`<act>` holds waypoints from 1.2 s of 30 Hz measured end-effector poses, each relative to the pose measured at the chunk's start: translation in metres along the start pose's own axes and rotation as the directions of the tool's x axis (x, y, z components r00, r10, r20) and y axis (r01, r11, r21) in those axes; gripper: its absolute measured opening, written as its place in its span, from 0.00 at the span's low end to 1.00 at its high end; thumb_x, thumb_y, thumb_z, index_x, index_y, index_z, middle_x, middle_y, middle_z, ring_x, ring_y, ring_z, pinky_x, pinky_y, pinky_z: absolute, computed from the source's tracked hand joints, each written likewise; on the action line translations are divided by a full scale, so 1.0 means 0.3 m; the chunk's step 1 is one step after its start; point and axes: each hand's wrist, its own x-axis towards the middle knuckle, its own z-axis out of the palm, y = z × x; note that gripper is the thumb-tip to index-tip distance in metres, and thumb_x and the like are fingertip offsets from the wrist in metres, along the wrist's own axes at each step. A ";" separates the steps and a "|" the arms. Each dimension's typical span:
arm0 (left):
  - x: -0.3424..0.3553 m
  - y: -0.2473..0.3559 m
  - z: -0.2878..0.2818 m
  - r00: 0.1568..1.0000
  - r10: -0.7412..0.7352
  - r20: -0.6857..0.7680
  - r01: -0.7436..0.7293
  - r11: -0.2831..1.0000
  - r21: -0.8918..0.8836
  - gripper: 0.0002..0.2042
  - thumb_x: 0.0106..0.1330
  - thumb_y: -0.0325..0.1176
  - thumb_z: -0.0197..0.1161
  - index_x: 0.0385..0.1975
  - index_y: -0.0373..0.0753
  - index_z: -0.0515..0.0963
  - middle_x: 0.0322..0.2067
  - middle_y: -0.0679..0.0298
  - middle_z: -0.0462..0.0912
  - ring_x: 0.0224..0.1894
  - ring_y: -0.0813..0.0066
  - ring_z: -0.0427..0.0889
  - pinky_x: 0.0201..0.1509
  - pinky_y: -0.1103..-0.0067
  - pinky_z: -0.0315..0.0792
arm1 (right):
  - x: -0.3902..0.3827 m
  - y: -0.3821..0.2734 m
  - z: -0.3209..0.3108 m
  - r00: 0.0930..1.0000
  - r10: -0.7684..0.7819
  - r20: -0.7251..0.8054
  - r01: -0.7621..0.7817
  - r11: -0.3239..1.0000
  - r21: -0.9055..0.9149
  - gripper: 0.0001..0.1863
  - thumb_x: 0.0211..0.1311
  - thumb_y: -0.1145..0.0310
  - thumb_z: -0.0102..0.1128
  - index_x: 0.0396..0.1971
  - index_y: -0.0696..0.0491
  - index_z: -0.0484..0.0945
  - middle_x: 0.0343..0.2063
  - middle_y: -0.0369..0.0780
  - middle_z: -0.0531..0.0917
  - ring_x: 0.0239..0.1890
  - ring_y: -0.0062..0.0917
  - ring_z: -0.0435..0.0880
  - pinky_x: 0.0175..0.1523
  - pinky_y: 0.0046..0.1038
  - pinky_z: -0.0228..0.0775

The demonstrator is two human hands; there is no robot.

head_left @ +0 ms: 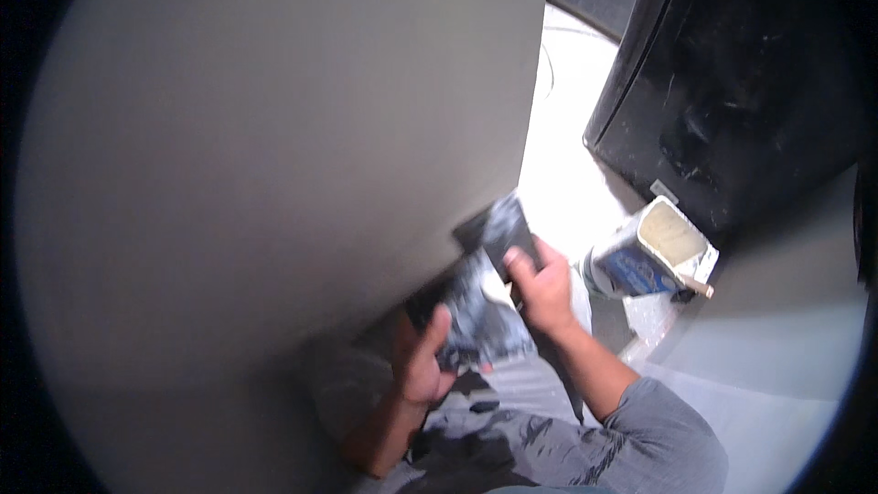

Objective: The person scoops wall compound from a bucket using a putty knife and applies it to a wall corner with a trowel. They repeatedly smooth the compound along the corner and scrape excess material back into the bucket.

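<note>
My left hand (422,364) is closed on the edge of a flat dark plate (485,316) smeared with white paste, its thumb on the upper face. In my right hand (546,291) is a dark, wide-bladed scraper (498,222), also streaked with white, the thumb pressed along it. The scraper lies close against the far edge of the plate; blur hides whether they touch. Both tools are in front of my lap, near the grey wall surface (274,146).
To the right stands an open white and blue bucket (631,261) with pale paste inside and a stick-like handle (697,287) at its rim. Behind it is a large scuffed black case (732,82). A thin cable (551,64) crosses the bright floor (567,137).
</note>
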 end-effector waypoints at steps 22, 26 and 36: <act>0.185 0.577 0.542 0.950 -0.247 0.190 0.070 0.765 0.641 0.19 0.73 0.37 0.56 0.57 0.32 0.71 0.45 0.57 0.81 0.41 0.68 0.83 0.47 0.72 0.77 | 0.028 -0.083 0.225 0.570 0.433 0.698 -0.797 0.500 0.340 0.07 0.58 0.69 0.62 0.32 0.56 0.80 0.30 0.41 0.83 0.34 0.32 0.84 0.39 0.33 0.74; 0.032 0.768 0.714 0.948 -0.287 0.137 0.166 0.814 0.557 0.17 0.73 0.36 0.56 0.55 0.32 0.71 0.41 0.57 0.81 0.37 0.69 0.84 0.40 0.72 0.80 | 0.018 -0.306 0.126 0.529 0.510 0.678 -0.836 0.175 0.521 0.05 0.59 0.70 0.61 0.32 0.55 0.80 0.31 0.40 0.84 0.36 0.32 0.84 0.41 0.33 0.75; -0.110 1.002 1.158 0.849 -0.457 0.265 0.251 0.791 0.558 0.16 0.76 0.38 0.53 0.50 0.30 0.71 0.37 0.56 0.81 0.31 0.67 0.83 0.31 0.70 0.80 | -0.510 -0.465 -0.516 0.684 0.709 0.173 -0.443 0.216 0.870 0.11 0.54 0.70 0.65 0.37 0.57 0.82 0.38 0.42 0.85 0.42 0.32 0.85 0.53 0.35 0.77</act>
